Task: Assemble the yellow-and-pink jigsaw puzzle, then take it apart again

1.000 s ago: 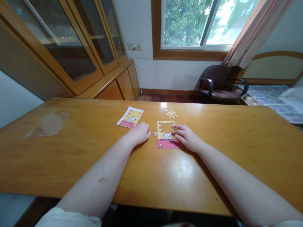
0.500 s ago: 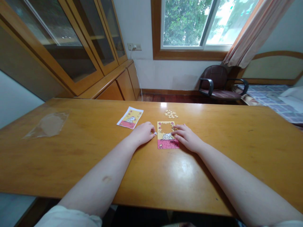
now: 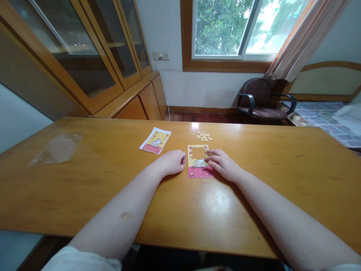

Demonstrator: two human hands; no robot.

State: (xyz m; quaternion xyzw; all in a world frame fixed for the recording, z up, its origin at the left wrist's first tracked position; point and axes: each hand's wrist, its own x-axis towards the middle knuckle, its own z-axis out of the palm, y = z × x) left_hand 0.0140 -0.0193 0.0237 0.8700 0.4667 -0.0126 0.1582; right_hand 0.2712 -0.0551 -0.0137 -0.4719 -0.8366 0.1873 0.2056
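Note:
A partly filled jigsaw puzzle, yellow above and pink below with a white cartoon animal, lies flat on the table; a gap in its upper middle shows bare wood. My right hand rests on its right edge with fingers spread. Just left of the puzzle, my left hand is closed, its fingers curled. A tiny pale bit of a puzzle piece peeks out by those fingertips, mostly hidden. Behind the puzzle sits a small heap of loose puzzle pieces.
A printed picture card with the same design lies beyond my left hand. Farther left is a clear plastic bag on the wooden table. Past the far edge stand a glass-door cabinet and an armchair.
My left hand has shifted slightly nearer and turned, its fingers curling in; the white puzzle piece at its fingertips is now mostly covered. My right hand stays put.

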